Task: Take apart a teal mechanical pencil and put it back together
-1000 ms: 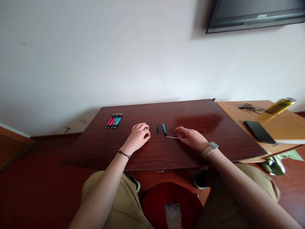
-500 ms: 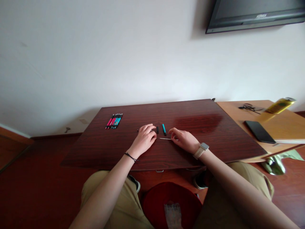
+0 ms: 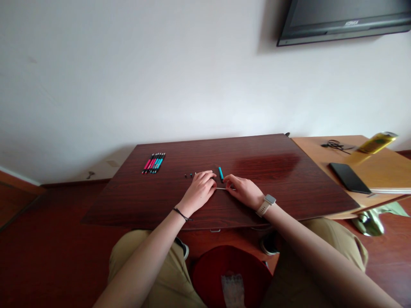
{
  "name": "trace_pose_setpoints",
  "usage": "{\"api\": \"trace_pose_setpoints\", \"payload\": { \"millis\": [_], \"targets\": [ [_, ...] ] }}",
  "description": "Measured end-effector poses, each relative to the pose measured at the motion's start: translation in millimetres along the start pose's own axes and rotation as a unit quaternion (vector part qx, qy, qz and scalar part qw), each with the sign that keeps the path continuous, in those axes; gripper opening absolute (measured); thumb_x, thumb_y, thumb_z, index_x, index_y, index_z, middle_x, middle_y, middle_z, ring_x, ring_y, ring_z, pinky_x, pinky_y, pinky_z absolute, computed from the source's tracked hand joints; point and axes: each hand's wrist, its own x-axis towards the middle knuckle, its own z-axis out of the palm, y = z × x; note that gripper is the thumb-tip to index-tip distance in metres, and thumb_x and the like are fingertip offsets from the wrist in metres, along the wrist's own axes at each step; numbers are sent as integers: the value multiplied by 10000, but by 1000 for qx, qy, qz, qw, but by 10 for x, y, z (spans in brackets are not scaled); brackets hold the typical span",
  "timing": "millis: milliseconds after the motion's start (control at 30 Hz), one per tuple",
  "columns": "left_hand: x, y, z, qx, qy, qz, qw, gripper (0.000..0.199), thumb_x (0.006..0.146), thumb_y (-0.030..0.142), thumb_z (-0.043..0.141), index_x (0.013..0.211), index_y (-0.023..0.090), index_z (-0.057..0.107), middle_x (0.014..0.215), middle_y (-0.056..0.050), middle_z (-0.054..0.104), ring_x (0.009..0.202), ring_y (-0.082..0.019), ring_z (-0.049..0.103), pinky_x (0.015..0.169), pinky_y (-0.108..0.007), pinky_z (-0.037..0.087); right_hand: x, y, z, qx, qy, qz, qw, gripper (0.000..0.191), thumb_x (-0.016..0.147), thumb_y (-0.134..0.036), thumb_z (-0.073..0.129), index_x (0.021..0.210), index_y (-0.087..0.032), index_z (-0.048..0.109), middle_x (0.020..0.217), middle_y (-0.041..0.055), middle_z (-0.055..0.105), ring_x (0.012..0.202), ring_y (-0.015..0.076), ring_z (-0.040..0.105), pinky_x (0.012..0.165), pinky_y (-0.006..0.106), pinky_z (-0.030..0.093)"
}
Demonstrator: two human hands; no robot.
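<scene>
A thin, pale pen refill (image 3: 221, 188) spans the gap between my two hands, low over the dark table. The fingers of my right hand (image 3: 245, 191) pinch it near its right end. At its left end, the thumb and index finger of my left hand (image 3: 201, 190) close together on the tip; any smaller part there is hidden. Just beyond the hands lies a turquoise pen barrel (image 3: 220, 173), close to my right fingertips. Left of my left hand are small pen parts, a dark one (image 3: 185, 176) and another (image 3: 191, 174).
Several pink and turquoise pens (image 3: 154, 163) lie in a row at the table's (image 3: 128, 201) far left. On the lighter side table (image 3: 396, 167) are a black tablet-like slab (image 3: 349, 177), a cable (image 3: 335, 145) and a yellow can (image 3: 375, 143). A red stool (image 3: 208, 273) stands between my knees.
My left hand has shifted right, uncovering small parts and covering a black piece. My right hand has moved slightly left with the refill, and the left fingertips now meet the refill's end.
</scene>
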Motion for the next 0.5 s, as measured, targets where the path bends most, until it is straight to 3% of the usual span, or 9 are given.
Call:
{"api": "trace_pose_setpoints", "payload": {
  "millis": [300, 500],
  "targets": [
    [36, 20, 15, -20, 3, 17, 1000, 83, 1044, 224, 628, 1064, 214, 708, 1417, -92, 668, 1432, -290, 531, 1235, -514, 423, 10, -115, 37, -21, 4, 10, 1000, 208, 1032, -193, 577, 1224, -262, 613, 1064, 34, 781, 855, 193, 737, 742, 270, 506],
    [83, -267, 22, 34, 30, 27, 999, 354, 1037, 78, 534, 1309, 230, 702, 1450, -79, 674, 1453, -288, 516, 1228, -534, 404, -11, -154, -13, -39, -9, 36, 999, 231, 1009, -192, 596, 1232, -250, 621, 1076, 32, 793, 862, 192, 750, 726, 264, 484]
  ]
}}
